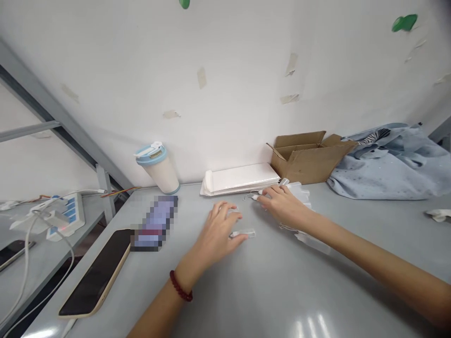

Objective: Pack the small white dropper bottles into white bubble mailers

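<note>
On the grey table (271, 286), our left hand (216, 230) closed its fingers on a clear plastic sleeve (243, 233), while our right hand (283, 204) lay fingers-together on a small white cable (254, 197) (gripping or not, we couldn't tell).

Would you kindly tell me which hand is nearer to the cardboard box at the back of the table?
Right. The right hand is just in front of the cardboard box, slightly to its left, while the left hand is farther away, toward the front and well to the box's left.
</note>
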A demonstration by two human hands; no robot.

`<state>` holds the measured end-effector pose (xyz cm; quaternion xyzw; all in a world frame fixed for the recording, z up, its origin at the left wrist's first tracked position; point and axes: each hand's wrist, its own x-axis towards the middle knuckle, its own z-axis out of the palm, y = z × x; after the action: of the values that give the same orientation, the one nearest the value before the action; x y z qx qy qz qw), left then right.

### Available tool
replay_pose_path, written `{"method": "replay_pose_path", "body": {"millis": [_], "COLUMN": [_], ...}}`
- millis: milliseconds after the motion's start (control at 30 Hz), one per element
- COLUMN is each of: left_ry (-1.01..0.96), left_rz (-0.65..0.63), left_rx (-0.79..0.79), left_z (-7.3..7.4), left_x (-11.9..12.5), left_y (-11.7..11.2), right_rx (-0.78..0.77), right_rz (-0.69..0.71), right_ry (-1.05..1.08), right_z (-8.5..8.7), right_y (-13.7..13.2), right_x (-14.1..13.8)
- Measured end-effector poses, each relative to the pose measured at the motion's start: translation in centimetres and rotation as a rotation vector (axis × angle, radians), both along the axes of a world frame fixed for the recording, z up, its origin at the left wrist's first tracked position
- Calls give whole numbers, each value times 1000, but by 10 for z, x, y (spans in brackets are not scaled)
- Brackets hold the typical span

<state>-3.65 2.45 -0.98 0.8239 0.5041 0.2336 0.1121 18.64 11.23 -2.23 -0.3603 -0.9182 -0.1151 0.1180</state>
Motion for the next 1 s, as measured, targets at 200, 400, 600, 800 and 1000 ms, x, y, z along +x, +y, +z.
{"method": "replay_pose_path", "body": {"millis": [200, 400, 600, 800, 1000], "left_ry": [148, 118, 128, -284, -485], "left_rz": [-33, 19, 40, -7, -7], "left_rx": [32, 38, 84, -66, -385], "left_z": [-12, -1, -6, 4, 19], "left_x": [4, -6, -11, 14, 29], "left_y": [-2, 3, 9, -8, -25], "right_rx": [-12, -63, -219, -342, -200], "right_rz": [37, 111, 106, 152, 267], "right_ry": [-10, 161, 503, 642, 596], "right_z": [-9, 2, 5, 6, 3], "right_y": [2, -12, -62, -87, -84], "right_x": [-8, -1, 21, 26, 25]}}
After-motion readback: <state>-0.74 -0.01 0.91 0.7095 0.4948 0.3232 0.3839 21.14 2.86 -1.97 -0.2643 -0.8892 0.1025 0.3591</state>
